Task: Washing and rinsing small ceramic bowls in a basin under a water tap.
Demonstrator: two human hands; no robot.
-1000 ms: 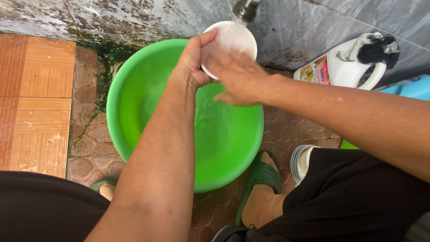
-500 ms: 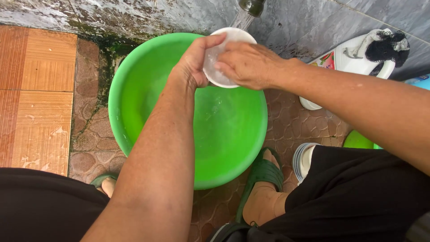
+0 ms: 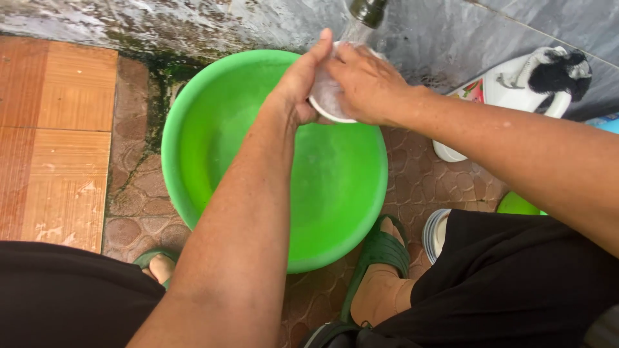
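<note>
Up at the top middle of the frame, the left hand [image 3: 300, 87] and the right hand [image 3: 367, 84] both held a small white bowl [image 3: 325, 103], fingers wrapped around it. Water ran down on it from a tap [image 3: 367, 9]. A big green basin [image 3: 271, 161] sat underneath.

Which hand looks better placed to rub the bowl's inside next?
Probably the right hand: it lies over the white bowl under the tap above the green basin, while the left hand grips the bowl's edge, steadying it.
</note>
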